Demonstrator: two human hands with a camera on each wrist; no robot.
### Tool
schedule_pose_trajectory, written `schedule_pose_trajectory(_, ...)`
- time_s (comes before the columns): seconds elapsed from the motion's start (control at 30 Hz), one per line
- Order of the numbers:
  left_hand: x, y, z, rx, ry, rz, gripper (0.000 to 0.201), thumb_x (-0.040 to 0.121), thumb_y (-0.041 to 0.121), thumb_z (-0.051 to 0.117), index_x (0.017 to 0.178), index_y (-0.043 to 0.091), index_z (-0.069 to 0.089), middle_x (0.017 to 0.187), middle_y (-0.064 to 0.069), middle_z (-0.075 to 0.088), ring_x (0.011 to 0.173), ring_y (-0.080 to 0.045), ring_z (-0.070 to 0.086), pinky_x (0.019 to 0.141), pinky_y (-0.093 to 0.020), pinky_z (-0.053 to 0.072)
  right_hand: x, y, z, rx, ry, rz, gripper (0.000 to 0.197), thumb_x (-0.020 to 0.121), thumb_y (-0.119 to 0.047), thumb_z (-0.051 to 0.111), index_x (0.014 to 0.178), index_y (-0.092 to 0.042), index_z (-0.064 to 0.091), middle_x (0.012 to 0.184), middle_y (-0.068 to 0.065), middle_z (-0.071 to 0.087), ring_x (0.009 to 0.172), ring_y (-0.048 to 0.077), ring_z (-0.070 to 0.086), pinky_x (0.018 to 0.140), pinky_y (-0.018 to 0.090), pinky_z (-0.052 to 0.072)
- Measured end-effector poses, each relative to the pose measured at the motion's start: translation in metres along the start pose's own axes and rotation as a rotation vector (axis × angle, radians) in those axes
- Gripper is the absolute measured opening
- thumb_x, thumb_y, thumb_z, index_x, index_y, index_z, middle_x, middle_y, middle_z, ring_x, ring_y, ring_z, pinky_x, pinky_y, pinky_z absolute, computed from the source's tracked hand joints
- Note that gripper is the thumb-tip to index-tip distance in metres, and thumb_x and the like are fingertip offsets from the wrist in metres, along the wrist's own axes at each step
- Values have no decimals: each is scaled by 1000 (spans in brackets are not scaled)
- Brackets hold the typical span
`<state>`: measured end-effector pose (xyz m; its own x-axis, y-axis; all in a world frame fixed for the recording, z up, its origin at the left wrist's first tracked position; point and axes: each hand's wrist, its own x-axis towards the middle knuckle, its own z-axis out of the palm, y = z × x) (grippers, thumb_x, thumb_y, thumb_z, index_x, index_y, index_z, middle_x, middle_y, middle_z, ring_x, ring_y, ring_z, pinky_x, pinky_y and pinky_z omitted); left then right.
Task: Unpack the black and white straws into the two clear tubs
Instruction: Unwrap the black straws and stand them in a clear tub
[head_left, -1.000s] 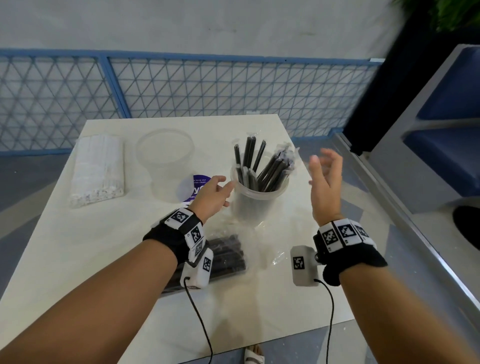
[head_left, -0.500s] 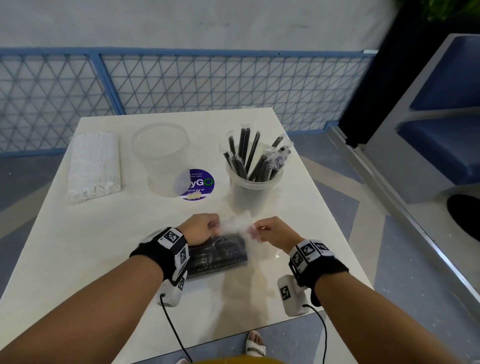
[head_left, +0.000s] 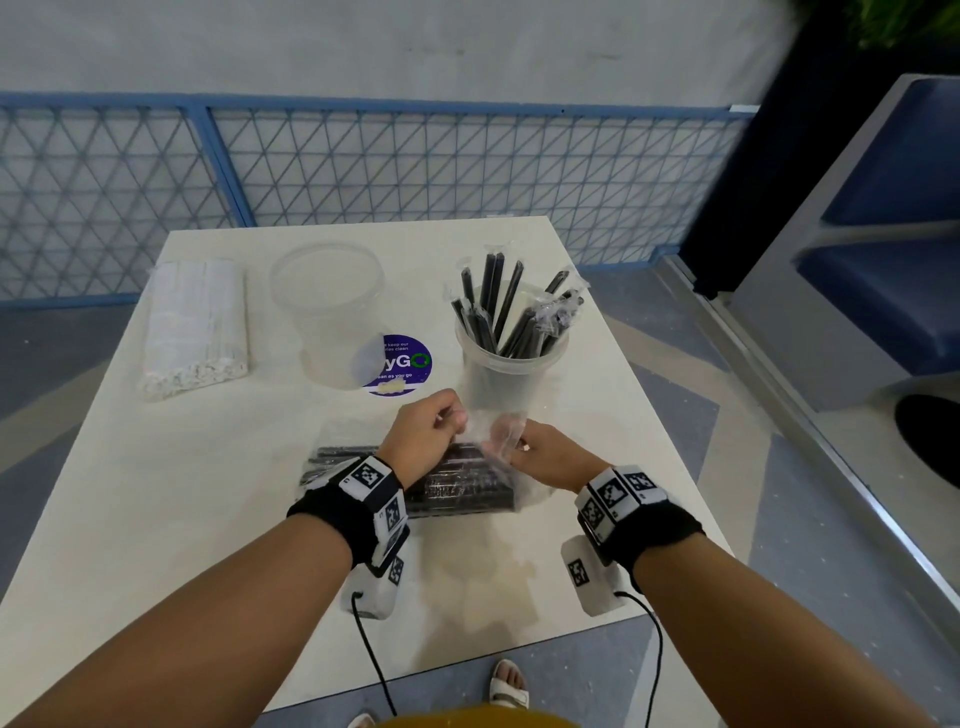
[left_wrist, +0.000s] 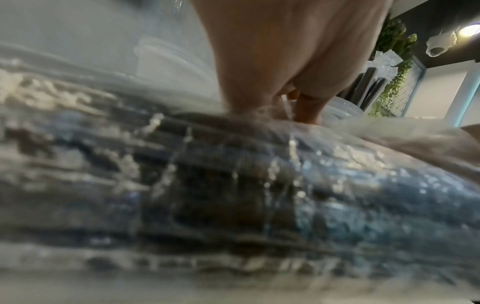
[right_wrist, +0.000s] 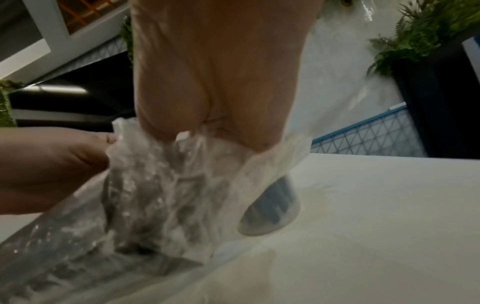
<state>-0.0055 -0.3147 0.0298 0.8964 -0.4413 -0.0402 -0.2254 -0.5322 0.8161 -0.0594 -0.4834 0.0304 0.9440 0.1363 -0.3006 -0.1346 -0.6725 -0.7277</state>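
Note:
A clear plastic bag of black straws (head_left: 457, 486) lies on the white table (head_left: 156, 493) in front of me; it fills the left wrist view (left_wrist: 233, 185). My left hand (head_left: 426, 436) pinches the bag's open end on one side and my right hand (head_left: 540, 454) pinches the other side (right_wrist: 182, 164). Just beyond them a clear tub (head_left: 506, 374) holds several wrapped black straws (head_left: 498, 306). An empty clear tub (head_left: 330, 312) stands to its left. A pack of white straws (head_left: 195, 325) lies at the far left.
A round purple sticker (head_left: 402, 364) sits on the table between the tubs. A blue mesh fence (head_left: 415, 171) runs behind the table. A grey and blue bench (head_left: 872, 260) stands at the right. My sandalled foot (head_left: 509, 688) shows below the table's near edge.
One second ago both hands were raised near the tub with black straws. They dropped to the bag and took hold of its open end, and now pull it up slightly.

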Motion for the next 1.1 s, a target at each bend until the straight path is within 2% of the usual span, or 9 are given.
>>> schedule_pose_trajectory(0.1,0,0,2,-29,68,-11,15,91,13,52,79,4,52,75,-12,59,73,-23,52,65,-21,38,-4,-4,-2,62,-42,-34,18,93,-28,53,106,-15,56,102,-1,57,94,13,52,75,12,38)
schedule_pose_trajectory(0.23,3,3,6,-52,99,-21,17,91,12,51,76,6,48,72,-10,53,71,-20,47,64,-18,37,1,1,-3,-4,24,-68,14,95,-19,50,106,-18,59,107,4,62,93,16,56,81,18,44)
schedule_pose_trajectory(0.4,6,2,8,-86,120,-54,18,93,12,48,80,-1,48,75,-15,51,71,-20,44,59,-13,33,1,-2,2,-116,333,-95,22,91,1,41,78,5,59,71,18,56,61,22,45,61,30,37)
schedule_pose_trajectory(0.5,6,5,9,-40,161,-38,18,93,13,47,79,2,46,74,-13,51,71,-21,45,62,-25,31,-2,-6,0,-68,274,-24,20,95,-14,45,99,-4,62,82,12,60,71,23,52,70,31,43)
schedule_pose_trajectory(0.63,4,13,13,13,258,-11,17,92,8,48,76,6,44,79,-10,50,74,-21,44,59,-22,23,-11,-15,-9,52,51,9,29,90,-32,55,112,-14,59,105,-4,59,94,10,55,88,23,41)
schedule_pose_trajectory(0.73,4,16,15,-24,301,-16,18,92,8,48,75,6,44,80,-13,52,74,-22,45,59,-23,23,-9,-14,-10,42,202,-109,7,88,-14,59,89,-11,65,84,-9,62,70,-5,56,71,10,41)
schedule_pose_trajectory(0.83,4,16,11,-34,258,19,20,93,14,48,75,6,44,76,-14,52,70,-21,44,59,-25,27,-6,-9,-8,110,417,-88,21,85,-1,55,75,-16,65,61,-12,57,49,-5,51,53,10,36)
schedule_pose_trajectory(0.97,-2,15,6,10,117,87,21,96,20,42,82,6,44,68,-15,51,64,-22,44,64,-33,37,-5,-8,-12,134,489,-65,18,85,-11,62,98,-1,68,76,4,67,59,4,55,57,13,40)
schedule_pose_trajectory(1.1,-4,8,1,121,63,136,19,98,21,37,83,10,39,65,-12,47,64,-32,48,63,-40,40,-15,-15,-24,174,522,-149,6,84,-10,66,88,-6,67,69,-15,59,59,-11,56,60,5,42)
